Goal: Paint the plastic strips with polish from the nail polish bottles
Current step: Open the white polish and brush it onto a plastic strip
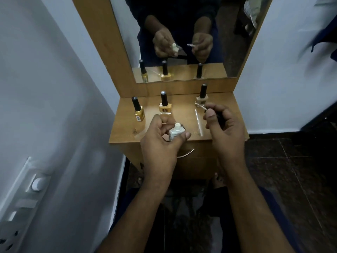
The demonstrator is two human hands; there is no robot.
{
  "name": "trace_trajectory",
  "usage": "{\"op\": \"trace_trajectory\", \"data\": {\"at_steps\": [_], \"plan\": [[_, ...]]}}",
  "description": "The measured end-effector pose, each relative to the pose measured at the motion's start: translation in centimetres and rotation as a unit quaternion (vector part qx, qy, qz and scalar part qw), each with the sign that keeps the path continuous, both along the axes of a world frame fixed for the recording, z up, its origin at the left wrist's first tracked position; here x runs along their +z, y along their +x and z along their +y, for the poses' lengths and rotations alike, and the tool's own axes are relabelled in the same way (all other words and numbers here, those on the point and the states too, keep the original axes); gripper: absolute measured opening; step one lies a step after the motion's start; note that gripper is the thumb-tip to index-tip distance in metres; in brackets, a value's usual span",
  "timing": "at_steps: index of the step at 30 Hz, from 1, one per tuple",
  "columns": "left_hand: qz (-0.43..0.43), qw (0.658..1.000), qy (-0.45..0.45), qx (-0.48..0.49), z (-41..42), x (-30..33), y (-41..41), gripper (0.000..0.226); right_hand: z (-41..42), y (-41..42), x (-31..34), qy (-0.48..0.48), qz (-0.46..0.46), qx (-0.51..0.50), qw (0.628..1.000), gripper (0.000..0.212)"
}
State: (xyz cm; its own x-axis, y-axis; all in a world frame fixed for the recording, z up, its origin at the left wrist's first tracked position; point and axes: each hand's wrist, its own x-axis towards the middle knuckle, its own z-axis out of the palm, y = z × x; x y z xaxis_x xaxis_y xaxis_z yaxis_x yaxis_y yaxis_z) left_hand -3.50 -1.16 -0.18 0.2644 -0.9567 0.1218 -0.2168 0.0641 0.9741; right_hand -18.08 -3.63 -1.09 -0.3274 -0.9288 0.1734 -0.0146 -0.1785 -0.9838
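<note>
My left hand point(160, 141) grips an uncapped white nail polish bottle point(175, 133) above the front edge of the wooden dresser top point(125, 128). My right hand point(221, 125) pinches the bottle's black cap, whose white-tipped brush point(200, 106) points away from me, over the right part of the top. A clear plastic strip point(198, 123) lies flat on the wood between my hands. Three capped bottles stand behind: a gold one point(139, 114) at left, a yellow one point(165, 108) in the middle, a beige one point(202, 99) at right.
A mirror point(182, 39) in a wooden frame rises behind the dresser and reflects my hands and the bottles. White walls close in on both sides. A switch panel point(23, 203) sits on the left wall. Dark tiled floor point(291, 170) lies to the right.
</note>
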Motion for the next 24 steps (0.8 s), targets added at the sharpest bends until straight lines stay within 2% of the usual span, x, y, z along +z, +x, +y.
{"op": "trace_trajectory", "data": {"at_steps": [4,8,13,24], "plan": [[-0.070,0.998,-0.008,-0.005,-1.7,0.6,-1.5,0.065,-0.5,-1.2,-0.2,-0.032,0.029,-0.038,0.998,0.016],[-0.163,0.986,-0.026,-0.013,-3.5,1.1,-3.9,0.060,-1.3,-2.2,-0.8,-0.033,0.016,-0.063,0.997,0.017],[-0.179,0.984,-0.016,-0.003,-6.7,0.7,-4.7,0.058,-1.9,-3.0,-1.6,-0.021,0.002,-0.081,0.997,0.017],[-0.210,0.977,-0.022,-0.002,-9.9,-1.0,-5.3,0.060,-2.5,-3.4,-2.4,-0.018,0.052,-0.081,0.995,0.020]]}}
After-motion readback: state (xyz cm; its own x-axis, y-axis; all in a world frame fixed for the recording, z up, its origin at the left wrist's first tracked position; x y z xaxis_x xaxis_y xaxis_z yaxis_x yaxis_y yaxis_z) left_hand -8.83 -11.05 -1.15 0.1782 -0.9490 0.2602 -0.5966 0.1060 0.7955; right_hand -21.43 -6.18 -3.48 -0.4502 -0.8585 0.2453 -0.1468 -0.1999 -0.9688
